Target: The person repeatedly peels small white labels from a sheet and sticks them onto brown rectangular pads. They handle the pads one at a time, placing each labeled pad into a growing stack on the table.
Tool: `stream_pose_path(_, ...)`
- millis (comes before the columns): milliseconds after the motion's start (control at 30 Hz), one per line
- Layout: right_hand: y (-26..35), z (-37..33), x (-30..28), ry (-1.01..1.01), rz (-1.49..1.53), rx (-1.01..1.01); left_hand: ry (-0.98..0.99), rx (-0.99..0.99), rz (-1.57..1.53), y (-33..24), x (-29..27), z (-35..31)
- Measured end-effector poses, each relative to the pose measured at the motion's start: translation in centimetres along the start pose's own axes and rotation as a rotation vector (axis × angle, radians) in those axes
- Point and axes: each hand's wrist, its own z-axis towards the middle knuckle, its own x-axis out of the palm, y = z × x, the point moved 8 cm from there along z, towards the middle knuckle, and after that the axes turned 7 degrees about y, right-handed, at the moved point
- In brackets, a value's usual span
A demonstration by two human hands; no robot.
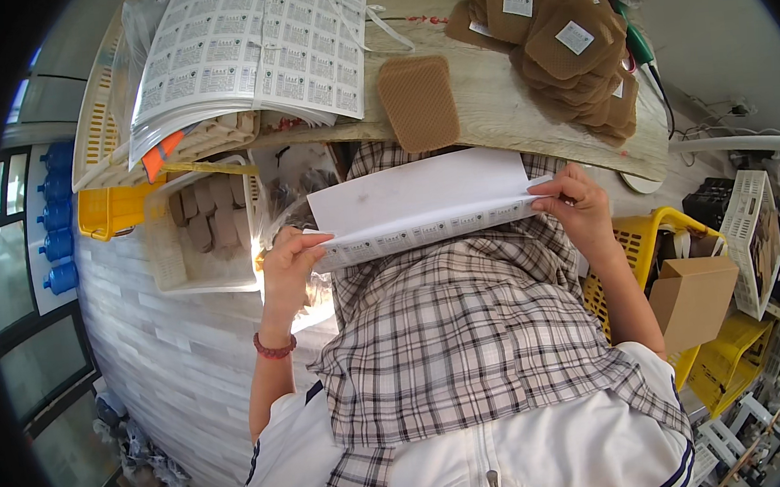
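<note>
My left hand [292,260] pinches one end of a white label sheet [422,191] between thumb and fingers; my right hand [574,197] pinches the other. The sheet, its near edge turned up showing print, spans my lap, just nearer me than the wooden table [489,98]. At the table's near edge lies a brown pad [418,102]; at its left end, stacked label sheets [247,53]; at its right, heaped brown pads [567,51].

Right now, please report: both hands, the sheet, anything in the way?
Left hand, right hand: pinching opposite ends of label sheet. Printed strip along its near edge. Nothing lying on it; brown mesh piece beyond, on table.
</note>
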Motion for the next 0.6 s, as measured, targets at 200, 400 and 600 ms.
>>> stream_pose_path(200,3.6,1.2,0.6,-0.066,-0.213,-0.225,-0.117,0.242,0.755,-3.0,0.5,0.3)
stream_pose_path(400,1.0,1.4,2.9,0.098,-0.018,0.058,-0.137,0.571,0.712,-10.6,6.5,2.7)
stream_pose_path(600,1.1,2.3,3.3,0.102,0.053,0.135,0.021,0.617,0.428,-11.9,13.5,5.7)
